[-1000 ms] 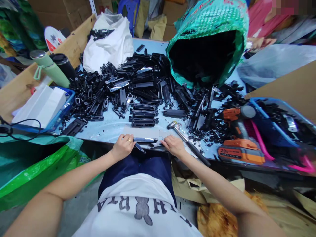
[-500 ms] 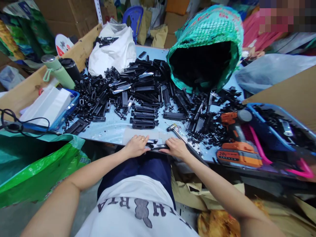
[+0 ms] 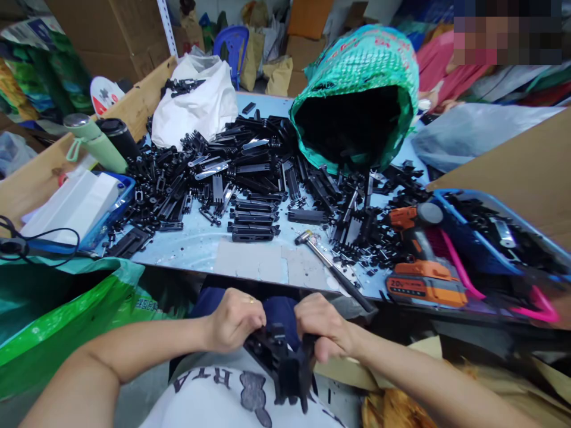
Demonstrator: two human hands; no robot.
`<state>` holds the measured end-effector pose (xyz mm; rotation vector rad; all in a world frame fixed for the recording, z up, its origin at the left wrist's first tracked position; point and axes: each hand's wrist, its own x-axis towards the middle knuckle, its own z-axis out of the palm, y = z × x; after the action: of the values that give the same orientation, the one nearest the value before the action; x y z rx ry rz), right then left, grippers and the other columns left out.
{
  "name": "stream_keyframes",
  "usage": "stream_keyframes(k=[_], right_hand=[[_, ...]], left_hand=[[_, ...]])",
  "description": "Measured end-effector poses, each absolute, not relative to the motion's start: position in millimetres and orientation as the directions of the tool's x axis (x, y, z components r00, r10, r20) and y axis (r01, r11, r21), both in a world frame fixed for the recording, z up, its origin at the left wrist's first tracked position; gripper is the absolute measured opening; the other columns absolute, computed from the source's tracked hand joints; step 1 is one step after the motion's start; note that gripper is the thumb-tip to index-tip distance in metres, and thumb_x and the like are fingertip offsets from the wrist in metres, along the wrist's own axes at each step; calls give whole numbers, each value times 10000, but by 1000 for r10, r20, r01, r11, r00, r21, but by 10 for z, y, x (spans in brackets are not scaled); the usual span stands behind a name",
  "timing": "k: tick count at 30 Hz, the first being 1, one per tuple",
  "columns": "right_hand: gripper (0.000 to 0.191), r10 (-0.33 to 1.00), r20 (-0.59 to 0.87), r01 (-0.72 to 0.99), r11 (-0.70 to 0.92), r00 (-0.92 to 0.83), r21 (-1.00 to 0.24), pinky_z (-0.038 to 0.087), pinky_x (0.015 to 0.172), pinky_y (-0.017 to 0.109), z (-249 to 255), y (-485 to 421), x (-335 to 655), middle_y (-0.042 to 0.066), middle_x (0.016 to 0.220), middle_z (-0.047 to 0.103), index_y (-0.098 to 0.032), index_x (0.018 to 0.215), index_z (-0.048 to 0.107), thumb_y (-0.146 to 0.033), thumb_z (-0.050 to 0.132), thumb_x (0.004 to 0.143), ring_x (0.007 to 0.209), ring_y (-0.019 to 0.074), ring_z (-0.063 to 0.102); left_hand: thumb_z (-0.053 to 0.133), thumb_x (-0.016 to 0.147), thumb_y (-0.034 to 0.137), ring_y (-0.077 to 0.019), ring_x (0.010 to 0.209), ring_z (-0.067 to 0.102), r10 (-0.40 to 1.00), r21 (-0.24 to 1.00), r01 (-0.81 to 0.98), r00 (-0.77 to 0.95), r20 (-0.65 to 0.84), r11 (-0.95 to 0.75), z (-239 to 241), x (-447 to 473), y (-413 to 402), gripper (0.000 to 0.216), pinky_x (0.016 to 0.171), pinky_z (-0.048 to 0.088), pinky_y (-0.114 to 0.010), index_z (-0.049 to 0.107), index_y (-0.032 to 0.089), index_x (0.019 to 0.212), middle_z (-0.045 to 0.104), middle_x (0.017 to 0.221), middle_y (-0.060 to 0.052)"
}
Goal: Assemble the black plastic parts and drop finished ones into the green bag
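Both my hands are off the table and over my lap, holding one black plastic part [image 3: 285, 362] between them. My left hand [image 3: 235, 318] grips its left end and my right hand [image 3: 322, 324] grips its right end. The part points down toward my white shirt. On the light blue table [image 3: 200, 241] ahead lies a big heap of black plastic parts [image 3: 250, 160], some with metal strips. A short stack of assembled black parts [image 3: 252, 226] sits nearest the front edge.
A hammer [image 3: 332, 268] lies at the front edge beside an orange cordless drill [image 3: 419, 267]. A green woven sack [image 3: 357, 101] gapes open at the back. A blue basket [image 3: 499, 238] of parts stands right, a white bag [image 3: 196, 107] and bottles [image 3: 96, 142] left.
My hands left the table's front edge and drew back to my lap, lifting the black part off the table. The view shifted slightly.
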<state>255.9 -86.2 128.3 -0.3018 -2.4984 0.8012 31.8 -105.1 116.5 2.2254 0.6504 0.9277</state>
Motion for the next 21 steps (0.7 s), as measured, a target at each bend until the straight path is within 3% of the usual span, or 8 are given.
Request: stream_keyframes(k=[4,6,8,11,15,19,21], right_hand=[[725,432,351,160,789,-831,-593,291,495,264,1088,-701,2551,25,479,455,-188,579,476,-603,-35,884,472,123,438],[735,533,236,367,783,-813,-503,283,503,260,980,-557,2576,37,497,486,-183,582,483,-603,-39,883,477,122,448],[710,663,43,618,717,-747,-323,266,518,264,919,-431,2558,57,545,539,-169,621,519,-610,34,892,501,128,475],[634,801,-93,806,591,-591,-39,270,553,278,929,-326,2412,89,668,599,-145,782,584,-659,220,860,600,168,534],[637,730,22,728,679,-683,96,328,681,318,987,-276,2163,133,925,587,-113,1056,529,-680,449,776,843,248,532],[405,607,-17,604,792,-794,91,324,714,339,932,-209,2076,96,875,554,-118,933,526,-507,537,817,810,229,504],[398,588,8,588,807,-809,49,324,721,335,894,-183,2084,87,867,554,-121,928,528,-502,538,816,796,218,505]], left_hand=[[25,957,408,-109,499,550,739,711,364,591,323,-601,1103,279,-947,668,516,415,-228,557,179,624,597,540,-46],[108,965,390,-126,533,592,790,571,579,568,230,-582,1008,223,-744,626,525,420,-233,609,171,658,637,581,-56],[202,956,407,-166,559,624,867,340,799,482,129,-495,897,187,-532,586,516,416,-251,648,147,678,661,608,-90],[265,944,416,-228,602,654,936,115,929,352,24,-353,760,209,-325,562,520,422,-280,678,106,722,680,659,-140],[209,954,415,-253,681,671,946,104,943,322,-38,-317,722,305,-285,585,566,442,-304,686,114,795,697,733,-136],[184,956,432,-237,738,670,927,150,923,368,-73,-354,772,329,-311,599,615,441,-297,686,136,816,704,782,-114],[185,955,440,-223,750,667,930,168,925,357,-86,-340,780,308,-309,598,626,435,-287,684,140,822,704,796,-109]])
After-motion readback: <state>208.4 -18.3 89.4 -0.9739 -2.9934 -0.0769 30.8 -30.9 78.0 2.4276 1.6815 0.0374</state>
